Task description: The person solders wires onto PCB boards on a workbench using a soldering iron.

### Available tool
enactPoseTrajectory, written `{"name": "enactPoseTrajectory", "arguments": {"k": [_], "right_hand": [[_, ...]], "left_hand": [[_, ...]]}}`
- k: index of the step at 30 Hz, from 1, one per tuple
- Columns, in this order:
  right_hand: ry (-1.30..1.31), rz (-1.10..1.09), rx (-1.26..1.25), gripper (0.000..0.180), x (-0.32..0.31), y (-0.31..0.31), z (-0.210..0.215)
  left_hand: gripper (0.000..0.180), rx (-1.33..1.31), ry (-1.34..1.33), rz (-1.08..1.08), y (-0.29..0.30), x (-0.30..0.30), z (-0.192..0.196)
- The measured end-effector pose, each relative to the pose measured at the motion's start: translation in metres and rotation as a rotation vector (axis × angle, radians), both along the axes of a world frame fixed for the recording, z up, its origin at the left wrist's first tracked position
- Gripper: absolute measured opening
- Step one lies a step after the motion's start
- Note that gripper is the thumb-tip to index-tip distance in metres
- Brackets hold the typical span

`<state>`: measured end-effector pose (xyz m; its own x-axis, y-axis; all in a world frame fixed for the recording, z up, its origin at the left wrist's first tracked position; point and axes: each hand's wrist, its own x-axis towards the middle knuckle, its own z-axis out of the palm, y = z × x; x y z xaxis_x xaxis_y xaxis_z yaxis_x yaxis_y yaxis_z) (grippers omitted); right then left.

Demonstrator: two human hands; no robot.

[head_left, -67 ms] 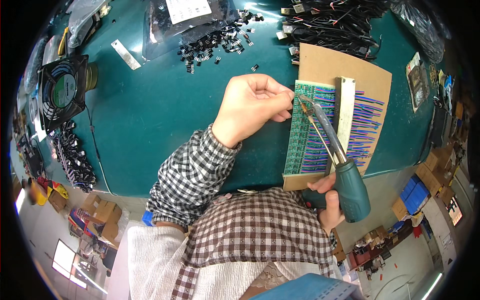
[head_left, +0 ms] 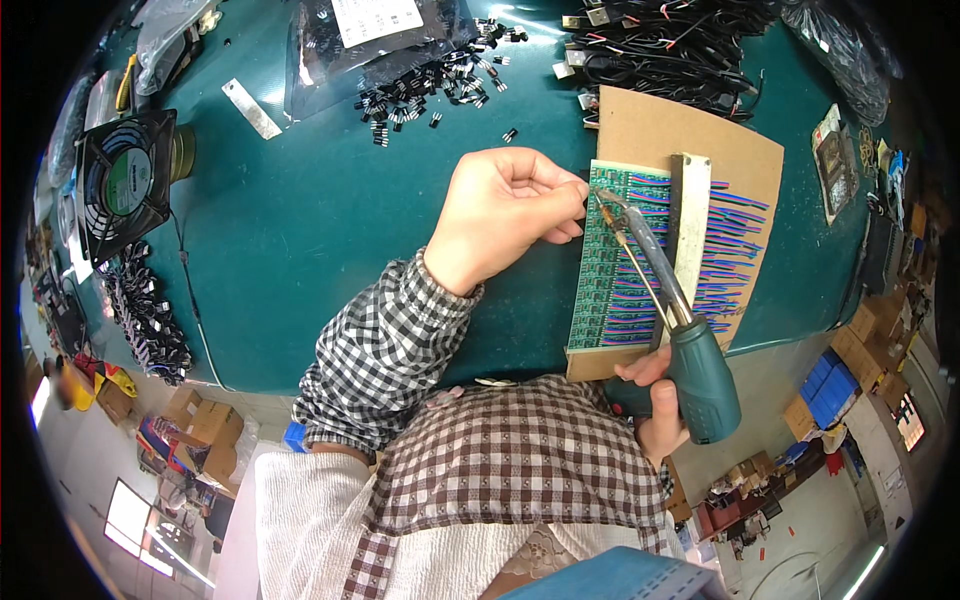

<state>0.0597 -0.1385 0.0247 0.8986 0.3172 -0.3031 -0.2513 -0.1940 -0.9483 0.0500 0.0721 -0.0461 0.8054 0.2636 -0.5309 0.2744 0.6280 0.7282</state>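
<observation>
A green circuit board panel lies on a sheet of brown cardboard, with rows of blue and red wires running off to the right. Across the wires rests a long pale metal bar. My right hand grips the green handle of a soldering gun; its thin feed tube and hot tip reach the panel's upper left corner. Beside that tip, my left hand is closed in a pinch at the panel's left edge. Whatever sits between those fingertips is too small to make out.
Small black three-legged components are scattered by a dark plastic bag. Black USB cables are heaped beyond the cardboard. At the left stand a fan and a bundle of black parts; a metal strip lies nearby.
</observation>
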Motion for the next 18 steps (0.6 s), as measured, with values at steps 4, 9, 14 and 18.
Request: {"name": "enactPoseTrajectory", "arguments": {"k": [4, 9, 14, 18], "right_hand": [[0.013, 0.016, -0.005, 0.034, 0.0007, -0.0002, 0.0003], [-0.048, -0.033, -0.002, 0.035, -0.0006, 0.0006, 0.0011], [-0.052, -0.027, -0.024, 0.035, -0.0003, 0.002, 0.0019], [-0.041, -0.024, -0.018, 0.034, -0.0007, 0.0017, 0.0016]], "left_hand": [[0.014, 0.0, -0.002, 0.003, 0.0, 0.0002, 0.0], [0.014, 0.008, 0.003, -0.001, 0.0, 0.0003, -0.0001], [0.015, 0.005, 0.005, 0.002, 0.0003, 0.0013, 0.0018], [0.015, 0.01, 0.003, 0.005, 0.0002, 0.0007, 0.0012]]}}
